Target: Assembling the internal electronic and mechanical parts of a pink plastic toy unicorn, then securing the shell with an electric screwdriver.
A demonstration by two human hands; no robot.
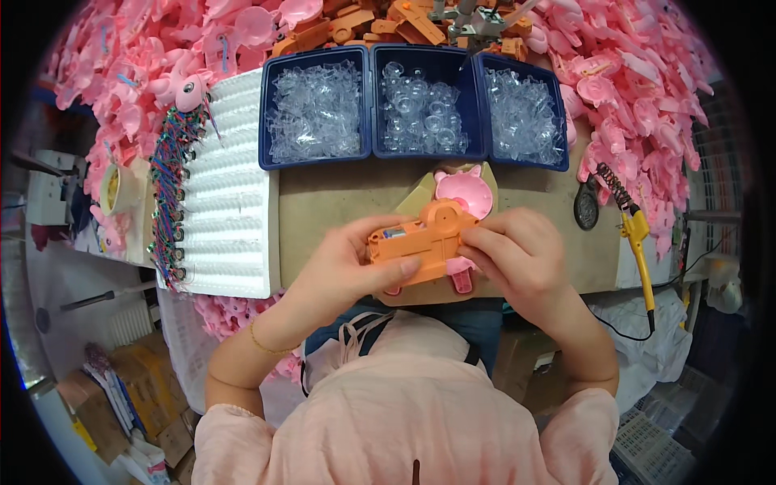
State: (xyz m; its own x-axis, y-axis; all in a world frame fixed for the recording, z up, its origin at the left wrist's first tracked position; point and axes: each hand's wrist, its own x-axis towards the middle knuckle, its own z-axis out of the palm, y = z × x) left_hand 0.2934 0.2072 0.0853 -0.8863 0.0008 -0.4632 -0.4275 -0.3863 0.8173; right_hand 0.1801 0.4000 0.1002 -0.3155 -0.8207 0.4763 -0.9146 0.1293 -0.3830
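Left hand [352,263] and right hand [517,255] both grip orange toy housing [420,238] over pink toy body [465,192]

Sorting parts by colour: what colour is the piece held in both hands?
Orange piece, seen in the head view.

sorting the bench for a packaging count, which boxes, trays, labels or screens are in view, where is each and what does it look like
Three blue trays: side by side at the bench's far edge, rectangular, filled with clear plastic pieces.
Cardboard boxes: on the floor at lower left, brown, partly hidden.
White crate: floor, lower right, lattice-walled.
No screens or readable labels show.
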